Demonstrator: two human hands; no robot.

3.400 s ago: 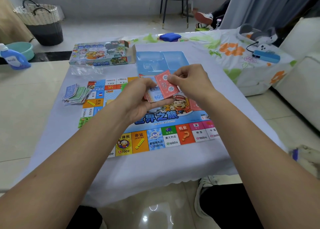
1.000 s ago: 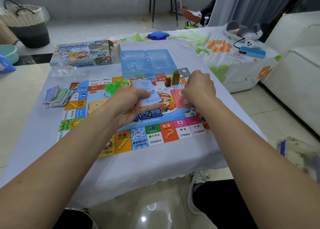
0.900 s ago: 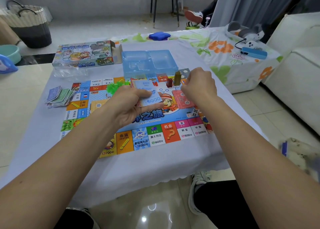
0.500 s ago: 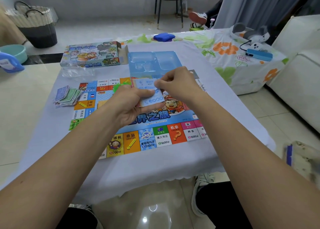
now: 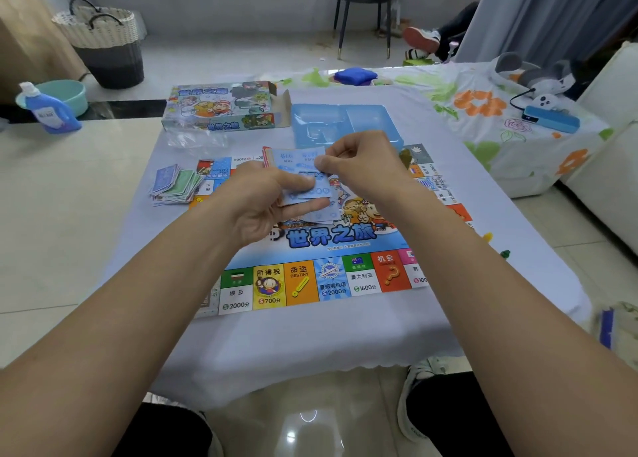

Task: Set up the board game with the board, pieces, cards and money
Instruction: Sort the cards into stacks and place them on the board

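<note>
Head view, looking down at my two bare hands meeting over the middle of the frame. My left hand [image 5: 257, 203] is curled around a small stack of blue cards [image 5: 299, 177], thumb laid flat across the top card and fingers folded underneath. My right hand [image 5: 362, 166] is curled too, thumb and forefinger pinching the far edge of the top blue card, touching the same stack. A red edge peeks out at the stack's upper left corner.

Below my hands the game board [image 5: 310, 277] lies flat on a table covered with a pale cloth [image 5: 310, 346]. It has coloured squares along its near edge and big blue characters across the centre. A loose pile of paper money [image 5: 176, 182], blue and green notes, sits left of centre, overlapping the board's left edge. Two tiny pieces, one yellow [image 5: 487, 237] and one green [image 5: 505, 253], rest on the cloth at the right.

Toward the upper middle, a clear blue plastic tray [image 5: 345, 120] sits just beyond the board, and the game box [image 5: 221, 109] lies to its left with a flap open.
</note>
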